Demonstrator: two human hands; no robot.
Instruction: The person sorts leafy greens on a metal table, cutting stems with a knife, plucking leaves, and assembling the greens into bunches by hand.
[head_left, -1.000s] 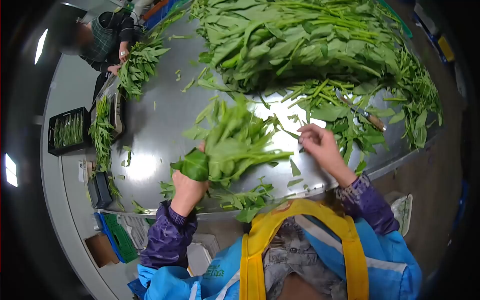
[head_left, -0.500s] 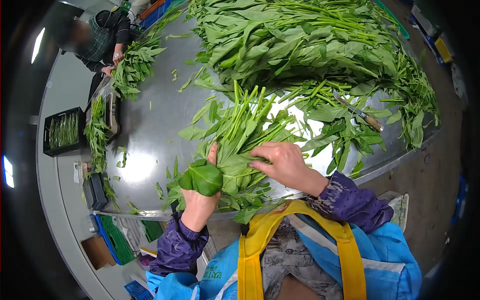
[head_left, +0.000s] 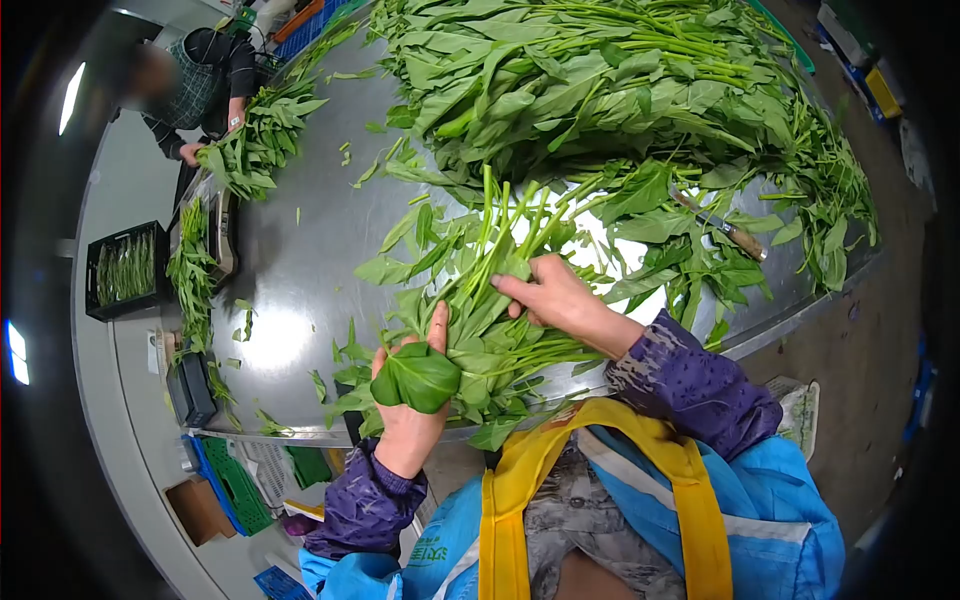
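My right hand (head_left: 563, 302) has its thumb and fingers closed on the green stems of a bunch of leafy greens (head_left: 505, 240). My left hand (head_left: 412, 425) lies against the left side of the same bunch, its index finger stretched up along the stems. A broad, shiny dark leaf (head_left: 418, 377) covers the left palm and thumb, so part of that grip is hidden. Beneath both hands, more loose stems and leaves (head_left: 500, 405) lie near the table's front edge. The bunch's cut stem ends point away from me.
A big heap of leafy greens (head_left: 590, 90) covers the back of the metal table (head_left: 290, 290). A wooden-handled knife (head_left: 745, 242) rests on leaves at right. Across at left, a co-worker (head_left: 200, 85) handles greens beside a scale (head_left: 224, 240) and black crate (head_left: 127, 268).
My right hand has moved up and slightly right, pulling stems along. My left hand has shifted a little right with the leaf. The co-worker's hand has moved left.
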